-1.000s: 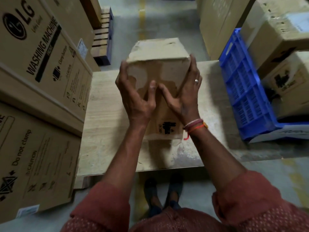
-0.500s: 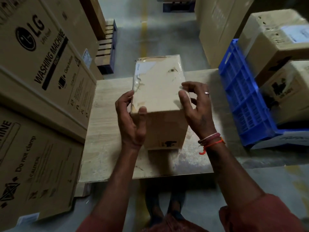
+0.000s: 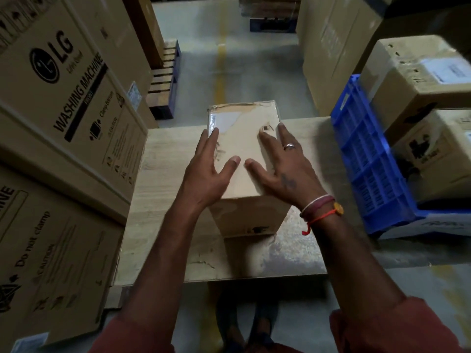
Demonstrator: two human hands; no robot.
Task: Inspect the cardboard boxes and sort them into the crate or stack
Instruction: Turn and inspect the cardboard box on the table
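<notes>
A worn cardboard box (image 3: pixel 244 128) with a torn, taped top stands upright on the wooden table (image 3: pixel 163 200) in the middle. My left hand (image 3: pixel 206 171) lies flat on the left part of the box top, fingers spread. My right hand (image 3: pixel 283 164), wearing a ring, lies flat on the right part of the top, fingers straight. A blue plastic crate (image 3: pixel 367 161) sits on the table's right side with cardboard boxes (image 3: pixel 433 151) in it.
Tall washing machine cartons (image 3: pixel 66 103) are stacked close along the left of the table. Another big carton (image 3: pixel 331 47) stands at the back right. A wooden pallet (image 3: pixel 163 80) lies on the concrete floor behind the table. My feet show under the table's near edge.
The box was tilted up and turned in both hands, then set upright on the table. Both hands let go of its sides and now lie flat on its top.
</notes>
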